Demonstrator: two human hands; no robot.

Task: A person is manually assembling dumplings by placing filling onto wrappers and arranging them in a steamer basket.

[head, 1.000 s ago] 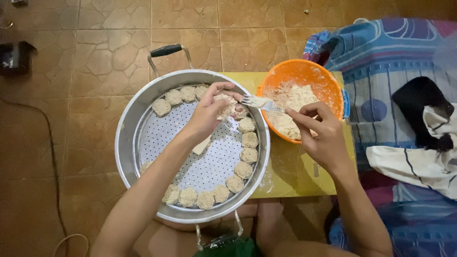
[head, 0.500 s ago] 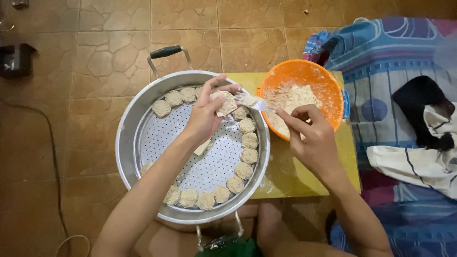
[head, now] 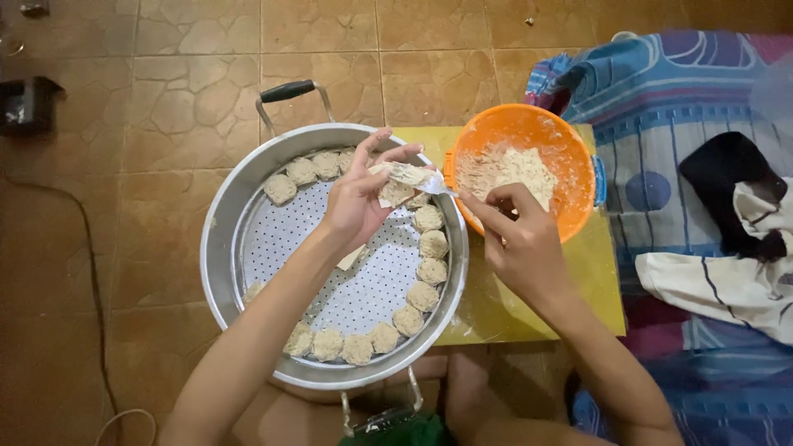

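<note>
Soft dough wrapper (head: 395,188) sits cupped in my left hand (head: 357,205), fingers curled under it, at centre frame above the steamer tray (head: 216,248). My right hand (head: 520,244) pinches a spoon (head: 429,182), pressing filling onto it beside the orange bowl (head: 578,165). It looks limp, sticky and easily torn, best supported from beneath.

Both forearms are bare from elbow to wrist, with no sleeves in view. The left hand (head: 353,206) and right hand (head: 522,244) wear no gloves, rings, watch or bracelets. Fingernails are short and unpainted. At the bottom edge, between the arms, a strip of green clothing (head: 396,433) shows.
</note>
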